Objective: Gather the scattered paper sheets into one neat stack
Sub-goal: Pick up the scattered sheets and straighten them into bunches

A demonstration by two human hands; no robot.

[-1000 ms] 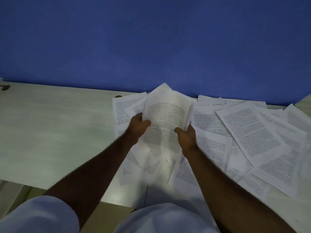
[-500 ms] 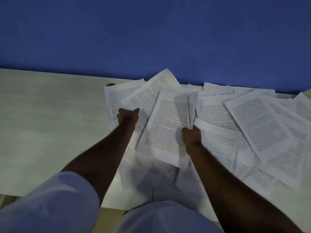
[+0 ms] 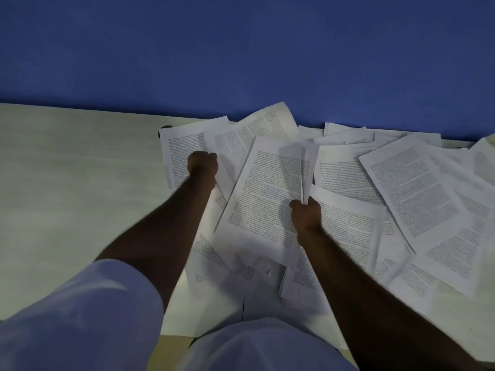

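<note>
Since a second ago the left hand (image 3: 202,166) has quit the gathered sheets (image 3: 267,199), now in the right hand's (image 3: 305,214) closed grip, and closes on a loose sheet (image 3: 184,148) at ten o'clock on the counter (image 3: 75,170); gathering continues.

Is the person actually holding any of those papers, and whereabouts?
The right hand grips a small bundle of white printed sheets by its lower right edge. The left hand is fisted over a loose sheet; whether it grips is unclear.
</note>
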